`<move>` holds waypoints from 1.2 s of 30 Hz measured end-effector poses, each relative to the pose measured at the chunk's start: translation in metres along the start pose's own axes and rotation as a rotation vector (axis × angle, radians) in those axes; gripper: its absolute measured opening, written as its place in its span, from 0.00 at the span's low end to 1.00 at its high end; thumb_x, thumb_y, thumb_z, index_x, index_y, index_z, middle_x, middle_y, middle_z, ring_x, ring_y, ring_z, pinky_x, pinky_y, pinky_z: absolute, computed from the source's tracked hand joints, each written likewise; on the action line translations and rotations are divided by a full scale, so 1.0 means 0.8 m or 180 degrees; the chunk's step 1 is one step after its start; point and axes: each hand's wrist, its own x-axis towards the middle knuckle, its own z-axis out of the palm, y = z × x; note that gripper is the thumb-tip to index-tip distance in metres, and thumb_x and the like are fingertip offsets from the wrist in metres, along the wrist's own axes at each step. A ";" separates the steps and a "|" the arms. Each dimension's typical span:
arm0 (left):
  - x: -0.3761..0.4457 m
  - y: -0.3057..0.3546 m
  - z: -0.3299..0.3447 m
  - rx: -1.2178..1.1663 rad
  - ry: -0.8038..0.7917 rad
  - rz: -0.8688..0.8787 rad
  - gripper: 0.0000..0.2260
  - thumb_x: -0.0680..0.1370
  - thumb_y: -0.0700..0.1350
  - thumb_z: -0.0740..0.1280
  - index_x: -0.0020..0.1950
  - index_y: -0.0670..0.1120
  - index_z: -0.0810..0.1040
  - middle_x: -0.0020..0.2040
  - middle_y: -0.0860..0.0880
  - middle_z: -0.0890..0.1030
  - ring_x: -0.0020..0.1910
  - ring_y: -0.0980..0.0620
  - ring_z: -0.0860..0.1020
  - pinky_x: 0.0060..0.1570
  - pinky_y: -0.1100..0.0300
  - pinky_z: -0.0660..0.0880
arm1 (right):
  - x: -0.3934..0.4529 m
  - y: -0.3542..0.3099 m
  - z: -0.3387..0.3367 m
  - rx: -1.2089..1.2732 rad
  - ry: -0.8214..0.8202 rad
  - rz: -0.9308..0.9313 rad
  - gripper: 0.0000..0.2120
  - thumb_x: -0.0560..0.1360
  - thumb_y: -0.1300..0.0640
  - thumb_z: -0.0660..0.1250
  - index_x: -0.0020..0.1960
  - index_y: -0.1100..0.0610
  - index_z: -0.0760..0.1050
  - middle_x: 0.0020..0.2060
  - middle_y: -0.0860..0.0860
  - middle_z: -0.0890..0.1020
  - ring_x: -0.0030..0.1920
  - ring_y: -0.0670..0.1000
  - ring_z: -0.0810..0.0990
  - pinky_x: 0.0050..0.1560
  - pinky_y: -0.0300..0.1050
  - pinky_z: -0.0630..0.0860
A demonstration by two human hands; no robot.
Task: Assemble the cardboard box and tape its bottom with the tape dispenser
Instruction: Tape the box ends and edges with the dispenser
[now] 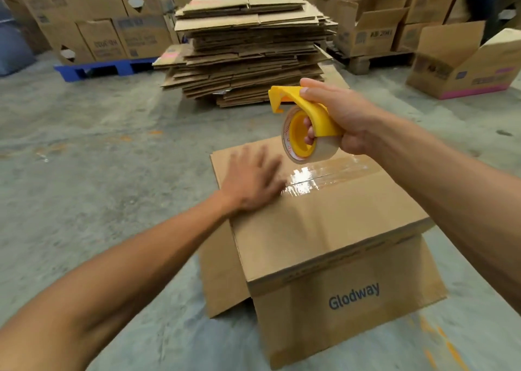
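My left hand (253,183), flat and empty, presses tape (324,177) on the box (318,229); right hand (342,122) grips the dispenser (303,122) above. Rub firmly, probably toward the blurred edge.

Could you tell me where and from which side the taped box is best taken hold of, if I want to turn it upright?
Probably by its two opposite side walls, coming in from left and right just under the taped face. The cardboard box sits taped bottom up, with loose flaps splaying at the floor, so those would bend. The left hand lies flat on top; the right hand holds the tape dispenser, so free it first.
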 end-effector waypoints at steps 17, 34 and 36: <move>-0.062 0.103 0.114 -0.0465 -0.0468 -0.0904 0.32 0.75 0.69 0.42 0.77 0.61 0.54 0.76 0.42 0.61 0.69 0.36 0.62 0.63 0.36 0.57 | -0.005 0.036 -0.006 -0.0370 -0.0132 0.0206 0.22 0.78 0.55 0.69 0.71 0.46 0.72 0.34 0.57 0.80 0.27 0.51 0.78 0.28 0.46 0.78; -0.022 0.104 -0.002 -0.5724 -0.2324 -0.1439 0.26 0.78 0.63 0.62 0.57 0.41 0.81 0.43 0.45 0.84 0.34 0.50 0.80 0.32 0.61 0.71 | -0.082 0.100 -0.175 -0.0494 -0.1094 0.1548 0.36 0.59 0.37 0.80 0.65 0.36 0.76 0.22 0.53 0.68 0.16 0.46 0.65 0.22 0.39 0.69; -0.022 0.108 -0.006 -0.6094 -0.2622 -0.1515 0.24 0.77 0.60 0.67 0.57 0.40 0.81 0.43 0.45 0.84 0.34 0.51 0.80 0.30 0.62 0.72 | -0.081 0.100 -0.178 -0.0428 -0.1059 0.1551 0.36 0.58 0.37 0.80 0.65 0.35 0.76 0.21 0.53 0.68 0.15 0.47 0.65 0.22 0.39 0.69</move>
